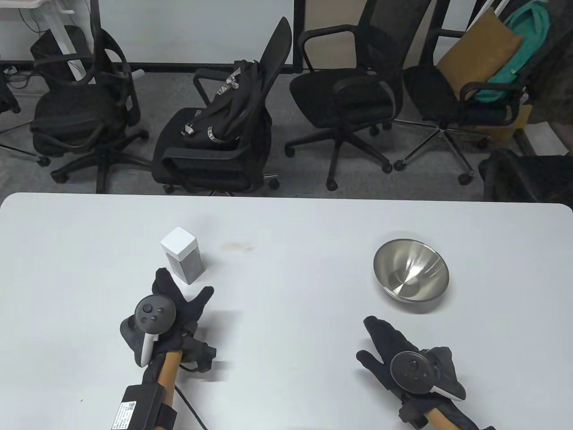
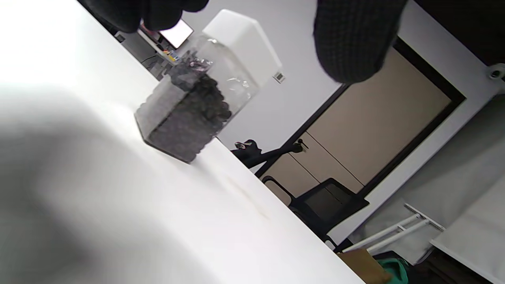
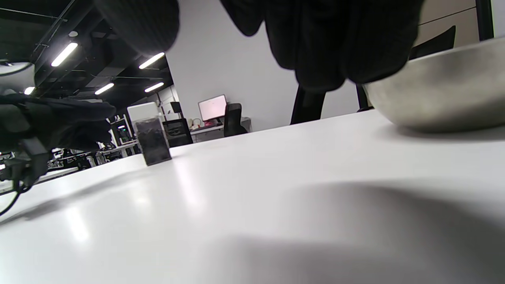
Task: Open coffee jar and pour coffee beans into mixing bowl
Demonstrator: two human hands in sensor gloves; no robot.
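Observation:
The coffee jar [image 1: 184, 257] is a clear square jar with a white lid, standing upright left of the table's middle. It also shows in the left wrist view [image 2: 197, 98], full of dark beans, and small in the right wrist view [image 3: 152, 140]. The steel mixing bowl [image 1: 411, 275] stands empty at the right, and its side shows in the right wrist view [image 3: 442, 90]. My left hand [image 1: 181, 302] is open just in front of the jar and holds nothing. My right hand [image 1: 380, 342] is open in front of the bowl and holds nothing.
The white table [image 1: 286, 233] fills the lower half of the table view. Several black office chairs [image 1: 215, 134] stand on the floor beyond its far edge. A faint stain [image 1: 237, 245] marks the table right of the jar.

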